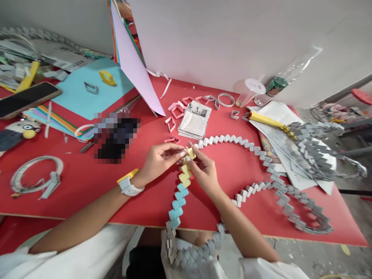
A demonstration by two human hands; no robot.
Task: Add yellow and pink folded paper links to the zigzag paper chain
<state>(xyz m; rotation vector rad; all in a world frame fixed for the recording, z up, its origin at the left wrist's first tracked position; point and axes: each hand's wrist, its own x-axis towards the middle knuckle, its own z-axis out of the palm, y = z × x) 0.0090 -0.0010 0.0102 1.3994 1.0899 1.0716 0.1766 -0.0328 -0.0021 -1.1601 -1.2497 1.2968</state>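
Observation:
A long chain of folded paper links [263, 155] snakes over the red table [87, 178]. Most links are grey newsprint; near me a stretch is blue [177, 205] and then yellow [186, 174]. My left hand [159, 159], with a white and yellow watch on its wrist, pinches the top yellow link from the left. My right hand [203, 170] pinches the same yellow link from the right. Both hands are closed on it at the table's middle. The chain's grey end hangs over the table edge into my lap [188, 252].
Loose pink folded links [176, 112] and a stack of newsprint pieces [194, 120] lie behind my hands. Coloured paper sheets [93, 89], a phone [26, 99] and a paper ring [35, 178] lie left. A plastic cup [250, 93], white sheets and a grey chain pile [314, 151] lie right.

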